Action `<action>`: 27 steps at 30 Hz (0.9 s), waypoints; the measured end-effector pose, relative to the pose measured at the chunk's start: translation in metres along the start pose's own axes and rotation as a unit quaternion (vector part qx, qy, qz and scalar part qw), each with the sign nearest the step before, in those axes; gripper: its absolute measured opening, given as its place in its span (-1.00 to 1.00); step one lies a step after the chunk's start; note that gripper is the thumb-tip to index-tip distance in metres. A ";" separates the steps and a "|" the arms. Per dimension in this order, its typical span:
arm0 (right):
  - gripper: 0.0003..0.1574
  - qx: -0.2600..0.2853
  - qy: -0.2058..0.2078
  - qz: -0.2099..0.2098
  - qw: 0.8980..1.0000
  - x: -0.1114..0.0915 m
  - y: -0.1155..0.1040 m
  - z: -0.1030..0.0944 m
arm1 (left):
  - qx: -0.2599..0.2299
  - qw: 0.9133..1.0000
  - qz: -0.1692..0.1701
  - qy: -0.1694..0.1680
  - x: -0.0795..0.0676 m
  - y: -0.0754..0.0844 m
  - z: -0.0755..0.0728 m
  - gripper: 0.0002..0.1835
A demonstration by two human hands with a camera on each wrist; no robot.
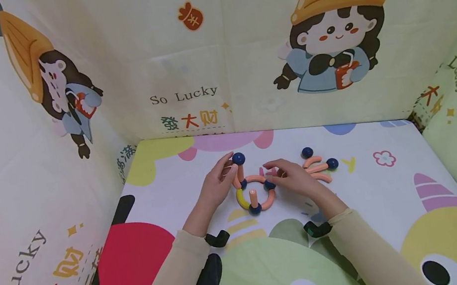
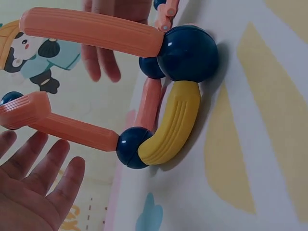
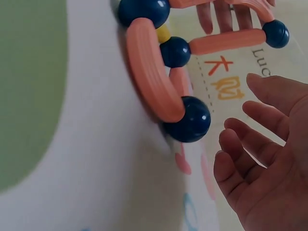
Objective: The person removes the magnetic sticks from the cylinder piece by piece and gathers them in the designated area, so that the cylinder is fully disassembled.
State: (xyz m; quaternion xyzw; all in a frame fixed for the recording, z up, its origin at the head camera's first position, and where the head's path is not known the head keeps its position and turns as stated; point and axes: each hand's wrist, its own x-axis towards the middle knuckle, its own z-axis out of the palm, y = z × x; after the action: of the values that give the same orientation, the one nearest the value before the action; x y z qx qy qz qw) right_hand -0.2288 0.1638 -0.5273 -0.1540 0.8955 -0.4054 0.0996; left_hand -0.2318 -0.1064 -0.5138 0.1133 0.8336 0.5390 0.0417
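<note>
A ring of curved orange rods and one yellow rod (image 2: 175, 122), joined by dark blue balls (image 2: 187, 53), lies on the table. Two straight orange rods stand up from it: the near rod (image 1: 253, 199) has a bare top, and the far rod (image 2: 79, 132) carries a blue ball (image 1: 238, 159). From that top ball a curved orange rod (image 1: 236, 181) hangs toward the ring. My left hand (image 1: 217, 182) pinches this curved rod near the ball, its thumb partly hiding it. Beside the ring, my right hand (image 1: 293, 179) holds nothing, its fingers loosely bent.
To the right of my right hand lie loose orange rods (image 1: 316, 168) and two blue balls, one ball (image 1: 307, 152) behind and another ball (image 1: 332, 163) at a rod's end. A printed cloth covers the table (image 1: 381, 187). Fabric walls (image 1: 250, 58) rise at the back and sides.
</note>
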 end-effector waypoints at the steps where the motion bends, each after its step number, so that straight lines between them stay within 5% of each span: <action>1: -0.41 0.000 -0.001 -0.002 1.000 0.002 -0.003 0.000 | 0.000 1.000 0.002 0.002 -0.001 -0.001 0.000 -0.38; 5: -0.43 0.003 -0.016 -0.007 1.000 0.009 -0.009 0.000 | 0.013 0.998 0.041 0.035 -0.007 -0.009 -0.002 -0.46; 10: -0.45 -0.005 -0.030 0.009 0.999 0.014 -0.005 0.004 | 0.030 0.982 0.103 0.157 -0.025 -0.013 -0.003 -0.69; 13: -0.44 -0.029 -0.032 0.018 0.999 0.015 0.000 0.006 | 0.026 0.976 0.104 0.189 -0.039 -0.017 0.000 -0.81; 15: -0.43 -0.036 -0.034 0.023 0.999 0.014 0.003 0.007 | 0.032 0.983 0.087 0.159 -0.048 -0.021 0.005 -0.82; 19: -0.42 -0.015 -0.043 0.029 0.999 0.010 0.008 0.008 | 0.063 0.995 0.062 0.040 -0.059 -0.033 0.017 -0.79; 23: -0.44 0.001 -0.057 0.010 0.998 0.006 0.010 0.011 | 0.058 0.996 0.057 -0.045 -0.063 -0.036 0.027 -0.61; 27: -0.48 0.004 -0.058 0.004 0.998 0.005 0.013 0.015 | 0.044 0.994 0.030 -0.095 -0.062 -0.034 0.034 -0.50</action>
State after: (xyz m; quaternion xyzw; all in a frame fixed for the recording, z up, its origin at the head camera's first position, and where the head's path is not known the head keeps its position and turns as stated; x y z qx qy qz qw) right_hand -0.2312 0.1597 -0.5469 -0.1736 0.8871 -0.3992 0.1535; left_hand -0.1700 -0.1039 -0.5617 0.1910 0.8451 0.4893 0.0997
